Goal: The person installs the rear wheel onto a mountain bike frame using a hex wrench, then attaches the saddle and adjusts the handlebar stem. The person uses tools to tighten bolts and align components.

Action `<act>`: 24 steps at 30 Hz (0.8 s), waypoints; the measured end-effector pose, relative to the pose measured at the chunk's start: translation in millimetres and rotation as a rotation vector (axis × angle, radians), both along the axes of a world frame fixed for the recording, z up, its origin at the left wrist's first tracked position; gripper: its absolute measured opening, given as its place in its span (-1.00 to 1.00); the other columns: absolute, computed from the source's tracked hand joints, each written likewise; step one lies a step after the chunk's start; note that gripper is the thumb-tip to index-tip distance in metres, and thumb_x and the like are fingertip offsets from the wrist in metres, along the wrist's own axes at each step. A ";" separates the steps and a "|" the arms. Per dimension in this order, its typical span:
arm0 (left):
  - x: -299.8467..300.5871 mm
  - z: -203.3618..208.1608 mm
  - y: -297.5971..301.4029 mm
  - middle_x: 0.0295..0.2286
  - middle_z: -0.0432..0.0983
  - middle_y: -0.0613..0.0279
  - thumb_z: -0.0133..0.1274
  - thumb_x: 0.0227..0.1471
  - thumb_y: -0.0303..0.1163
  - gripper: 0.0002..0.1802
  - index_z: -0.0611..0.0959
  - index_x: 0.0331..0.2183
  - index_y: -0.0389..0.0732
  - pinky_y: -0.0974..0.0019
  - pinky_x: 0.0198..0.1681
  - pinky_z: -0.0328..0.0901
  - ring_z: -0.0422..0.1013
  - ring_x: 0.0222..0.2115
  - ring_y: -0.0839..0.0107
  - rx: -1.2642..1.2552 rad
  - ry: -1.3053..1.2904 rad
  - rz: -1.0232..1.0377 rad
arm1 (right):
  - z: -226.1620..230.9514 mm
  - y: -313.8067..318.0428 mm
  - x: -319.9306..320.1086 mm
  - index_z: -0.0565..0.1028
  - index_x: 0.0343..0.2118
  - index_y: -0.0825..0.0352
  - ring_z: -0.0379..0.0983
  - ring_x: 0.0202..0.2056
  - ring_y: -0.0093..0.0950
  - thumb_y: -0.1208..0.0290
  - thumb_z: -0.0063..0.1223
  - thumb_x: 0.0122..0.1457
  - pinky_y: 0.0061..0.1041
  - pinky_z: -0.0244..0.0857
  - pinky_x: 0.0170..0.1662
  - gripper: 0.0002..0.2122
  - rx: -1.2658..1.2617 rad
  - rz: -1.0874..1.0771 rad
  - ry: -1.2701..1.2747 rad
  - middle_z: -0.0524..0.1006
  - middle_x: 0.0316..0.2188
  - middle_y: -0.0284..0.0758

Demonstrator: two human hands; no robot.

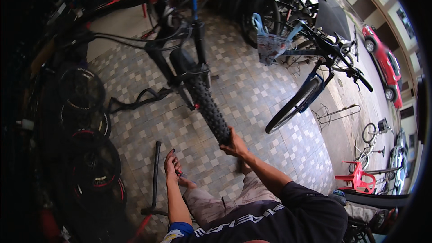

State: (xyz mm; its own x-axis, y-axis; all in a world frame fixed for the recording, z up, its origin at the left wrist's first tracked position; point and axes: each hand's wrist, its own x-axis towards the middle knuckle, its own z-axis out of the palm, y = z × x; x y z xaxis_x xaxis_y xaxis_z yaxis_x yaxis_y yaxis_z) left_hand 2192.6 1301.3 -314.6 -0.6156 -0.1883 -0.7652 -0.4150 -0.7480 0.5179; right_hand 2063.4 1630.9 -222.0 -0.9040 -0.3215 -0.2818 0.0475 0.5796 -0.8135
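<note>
A mountain bike's knobby front tyre [208, 103] points toward me, set between the legs of a black fork [161, 63]. My right hand [235, 144] is closed around the near end of this tyre, with the thumb side on the tread. Lower and to the left, my left hand [171, 165] is closed around a small red-and-black tool [179, 172]. Most of that tool is hidden by the fingers, so its exact kind does not show. The left hand is apart from the wheel, just right of an upright black bar [156, 171].
Several loose wheels [92, 159] are stacked at the left. A bent black stand leg [139, 100] lies across the tiled floor [252, 99]. A blue bicycle [310, 92] with a plastic bag [272, 47] stands at the right. Beyond are a red chair [357, 177] and a red car [384, 65].
</note>
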 end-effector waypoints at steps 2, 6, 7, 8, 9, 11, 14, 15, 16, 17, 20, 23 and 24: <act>25.3 6.9 -32.0 -0.54 0.31 0.42 -0.08 0.21 -0.33 -0.54 0.52 0.14 0.06 0.39 -0.73 0.08 0.08 -0.79 0.56 0.025 0.046 0.093 | 2.8 -6.9 -0.6 0.06 0.29 0.35 0.46 -0.01 0.21 0.29 0.44 -0.05 -0.04 0.35 0.03 -0.09 0.111 0.002 0.046 0.51 -0.11 0.24; 54.2 46.3 -86.7 -0.52 0.32 0.41 -0.10 0.23 -0.35 -0.52 0.49 0.18 0.00 0.39 -0.72 0.09 0.11 -0.78 0.56 0.023 0.151 0.177 | -7.7 -13.2 6.4 0.06 0.27 0.37 0.43 0.06 0.20 0.26 0.46 -0.09 -0.05 0.33 0.10 -0.07 0.239 -0.089 0.100 0.49 -0.07 0.27; 61.3 58.2 -101.8 -0.51 0.33 0.39 -0.10 0.24 -0.36 -0.49 0.47 0.21 -0.02 0.40 -0.71 0.09 0.11 -0.77 0.56 0.018 0.165 0.184 | -12.4 -14.7 8.4 0.03 0.31 0.36 0.37 0.13 0.17 0.27 0.45 -0.11 -0.06 0.32 0.14 -0.04 0.270 -0.122 0.106 0.42 0.06 0.26; 69.7 67.5 -118.4 -0.51 0.33 0.38 -0.10 0.25 -0.38 -0.49 0.46 0.22 -0.08 0.39 -0.71 0.12 0.13 -0.77 0.57 0.025 0.217 0.177 | -14.1 -18.0 14.7 -0.01 0.35 0.35 0.37 0.13 0.16 0.26 0.45 -0.09 -0.06 0.32 0.14 0.00 0.322 -0.145 0.144 0.39 0.09 0.23; 69.2 77.1 -133.9 -0.51 0.34 0.37 -0.10 0.25 -0.39 -0.49 0.45 0.23 -0.10 0.39 -0.71 0.13 0.14 -0.78 0.58 -0.007 0.217 0.151 | -5.5 -28.2 12.5 -0.05 0.39 0.34 0.37 0.13 0.15 0.24 0.45 -0.07 -0.06 0.33 0.13 0.03 0.372 -0.177 0.199 0.37 0.13 0.21; 73.9 100.4 -161.3 -0.52 0.34 0.35 -0.11 0.25 -0.40 -0.48 0.44 0.23 -0.15 0.39 -0.71 0.15 0.14 -0.78 0.58 -0.071 0.208 0.094 | 17.9 -45.9 15.9 -0.11 0.42 0.32 0.36 0.14 0.15 0.22 0.45 -0.07 -0.06 0.31 0.15 0.09 0.409 -0.242 0.162 0.35 0.14 0.19; 63.2 142.9 -191.6 -0.53 0.36 0.35 -0.12 0.24 -0.43 -0.49 0.46 0.22 -0.12 0.41 -0.73 0.13 0.13 -0.80 0.59 -0.089 0.231 0.020 | 47.6 -68.1 15.9 -0.09 0.42 0.33 0.36 0.13 0.13 0.17 0.42 -0.06 -0.07 0.31 0.16 0.07 0.410 -0.303 0.204 0.37 0.11 0.19; 58.1 154.8 -198.5 -0.53 0.37 0.37 -0.11 0.23 -0.43 -0.50 0.49 0.20 -0.08 0.42 -0.74 0.11 0.12 -0.81 0.59 -0.103 0.237 -0.007 | 53.0 -73.0 14.8 -0.08 0.42 0.34 0.36 0.13 0.13 0.17 0.41 -0.05 -0.08 0.31 0.16 0.06 0.413 -0.316 0.223 0.37 0.10 0.19; 51.3 166.2 -203.6 -0.53 0.37 0.36 -0.11 0.23 -0.44 -0.50 0.49 0.20 -0.09 0.42 -0.74 0.11 0.12 -0.81 0.60 -0.091 0.252 -0.033 | 58.8 -75.4 12.9 -0.06 0.41 0.36 0.37 0.11 0.13 0.20 0.37 -0.02 -0.06 0.31 0.15 0.01 0.417 -0.318 0.248 0.37 0.10 0.19; 45.7 174.5 -207.5 -0.53 0.36 0.36 -0.11 0.23 -0.44 -0.50 0.49 0.20 -0.09 0.42 -0.74 0.11 0.12 -0.81 0.60 -0.077 0.292 -0.047 | 64.0 -80.9 10.2 -0.05 0.40 0.37 0.37 0.11 0.13 0.21 0.35 -0.02 -0.06 0.32 0.14 -0.01 0.414 -0.314 0.256 0.37 0.09 0.19; 18.3 201.3 -203.6 -0.54 0.37 0.33 -0.10 0.23 -0.48 -0.45 0.40 0.26 -0.17 0.41 -0.71 0.12 0.14 -0.80 0.59 -0.009 0.388 -0.088 | 79.9 -88.4 6.7 -0.02 0.40 0.38 0.40 0.07 0.14 0.24 0.30 0.01 -0.03 0.35 0.10 -0.06 0.411 -0.306 0.263 0.37 0.07 0.19; -14.3 233.6 -182.9 -0.53 0.37 0.34 -0.09 0.24 -0.46 -0.45 0.40 0.26 -0.18 0.42 -0.71 0.11 0.13 -0.80 0.60 0.093 0.487 -0.152 | 94.7 -95.1 2.4 -0.04 0.41 0.35 0.37 0.06 0.14 0.25 0.27 0.03 -0.07 0.31 0.12 -0.07 0.380 -0.303 0.214 0.35 0.07 0.21; -24.4 243.0 -174.5 -0.52 0.35 0.35 -0.10 0.23 -0.45 -0.44 0.39 0.27 -0.15 0.43 -0.70 0.10 0.11 -0.80 0.61 0.092 0.504 -0.169 | 95.8 -95.1 -1.0 -0.02 0.41 0.35 0.37 0.06 0.13 0.28 0.25 0.04 -0.06 0.30 0.13 -0.09 0.382 -0.294 0.242 0.35 0.06 0.21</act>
